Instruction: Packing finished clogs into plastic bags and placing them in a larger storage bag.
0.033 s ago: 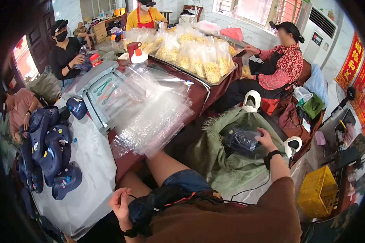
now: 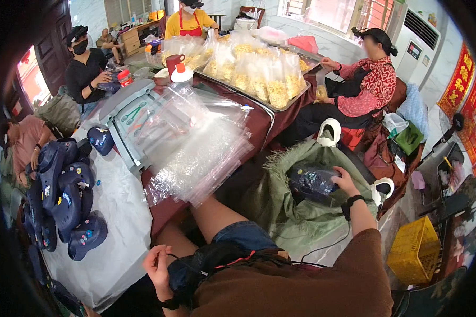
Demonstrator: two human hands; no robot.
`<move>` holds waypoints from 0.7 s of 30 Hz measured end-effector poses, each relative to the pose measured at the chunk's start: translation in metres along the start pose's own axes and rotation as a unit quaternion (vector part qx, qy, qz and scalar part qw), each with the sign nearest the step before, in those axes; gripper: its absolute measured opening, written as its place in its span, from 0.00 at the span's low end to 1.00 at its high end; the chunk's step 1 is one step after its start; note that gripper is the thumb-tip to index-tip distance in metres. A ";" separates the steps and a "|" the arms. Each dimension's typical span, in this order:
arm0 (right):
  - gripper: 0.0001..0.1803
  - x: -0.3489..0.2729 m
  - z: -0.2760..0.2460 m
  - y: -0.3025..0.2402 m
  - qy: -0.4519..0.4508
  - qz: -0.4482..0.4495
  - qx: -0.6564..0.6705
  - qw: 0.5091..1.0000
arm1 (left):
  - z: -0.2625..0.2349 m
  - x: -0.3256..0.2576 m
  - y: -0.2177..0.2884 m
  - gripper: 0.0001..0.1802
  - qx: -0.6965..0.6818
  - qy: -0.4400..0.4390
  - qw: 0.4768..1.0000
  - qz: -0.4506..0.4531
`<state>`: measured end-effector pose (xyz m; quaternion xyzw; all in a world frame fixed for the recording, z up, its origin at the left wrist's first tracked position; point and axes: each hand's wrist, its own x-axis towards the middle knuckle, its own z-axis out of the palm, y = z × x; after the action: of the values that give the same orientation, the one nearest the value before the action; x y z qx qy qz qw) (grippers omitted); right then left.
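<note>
So, right hand at edge of dark bundle within open sack

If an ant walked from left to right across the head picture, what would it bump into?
Pile of dark blue clogs with colourful charms, the person's bare left hand, blue denim shorts, dark blue plastic-wrapped bundle, the person's bare right hand, yellow plastic crate.

A dark red cloth covers the table; a white sheet at its left end supports a pile of navy clogs. A stack of clear bags reaches the near edge, partly overlapping a grey-blue plastic tray. Toward the far end, a white container stands beside a metal tray.
</note>
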<state>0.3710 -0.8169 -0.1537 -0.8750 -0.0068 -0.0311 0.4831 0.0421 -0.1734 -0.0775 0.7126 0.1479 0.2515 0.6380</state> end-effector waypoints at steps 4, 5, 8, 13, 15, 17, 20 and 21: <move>0.42 0.031 0.011 0.059 -0.078 -0.009 -0.071 0.994 | 0.018 0.010 -0.010 0.06 -0.040 -0.027 0.999 0.010; 0.46 0.033 0.024 0.064 -0.089 0.067 -0.089 0.990 | 0.021 0.010 -0.011 0.07 -0.040 -0.036 0.999 0.007; 0.53 0.021 0.116 0.040 -0.071 0.190 -0.301 0.932 | 0.016 0.001 -0.002 0.07 -0.011 -0.011 1.000 -0.011; 0.60 0.025 0.115 0.034 -0.069 0.191 -0.347 0.916 | 0.005 -0.003 -0.006 0.07 0.003 0.005 0.999 -0.037; 0.64 0.017 0.092 0.048 -0.081 0.155 -0.349 0.921 | 0.013 0.004 -0.014 0.07 0.002 -0.002 1.000 -0.030; 0.68 0.016 0.085 0.037 -0.108 0.149 -0.342 0.922 | 0.015 0.009 -0.016 0.07 0.008 0.000 1.000 -0.023; 0.60 0.017 0.100 -0.008 -0.151 0.141 -0.458 0.865 | 0.002 -0.001 -0.010 0.07 0.062 0.004 0.998 -0.014; 0.52 0.018 0.096 -0.017 -0.149 0.116 -0.485 0.854 | -0.001 -0.002 -0.007 0.07 0.075 -0.011 0.997 0.000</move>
<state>0.3925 -0.7265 -0.1891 -0.9869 0.0385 0.1566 -0.0092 0.0409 -0.1723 -0.0849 0.7614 0.1592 0.2316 0.5842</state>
